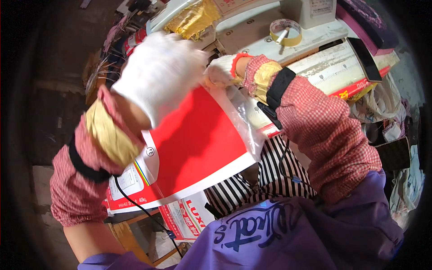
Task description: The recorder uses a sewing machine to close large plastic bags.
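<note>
Your left hand (159, 74), in a white cloth glove and blurred, lay spread and palm-down on the upper edge of the red sack (198, 139); whether its fingers gripped the edge cannot be told. Your right hand (220, 71), gloved alike with a red cuff, was closed in a pinch on the sack's top corner, just beside the left. The sack was a flat woven-plastic bag, glossy red with a white border and a printed white panel at its lower left; it stood tilted across your lap, its mouth up at the hands. A clear plastic liner (245, 123) showed crinkled along its right edge; any contents were hidden. Both forearms wore red checked sleeves (324, 130), each with a tan wrap and a black strap (275, 90); a thin black cable ran from each strap. Below lay a striped black-and-white garment (265, 180) and a purple apron (292, 229). Beyond the hands stood a worn white machine table (324, 67) bearing a roll of yellow tape (285, 32), with crumpled gold foil (191, 18) to its left. A dim, cluttered floor (54, 112) lay at left.
</note>
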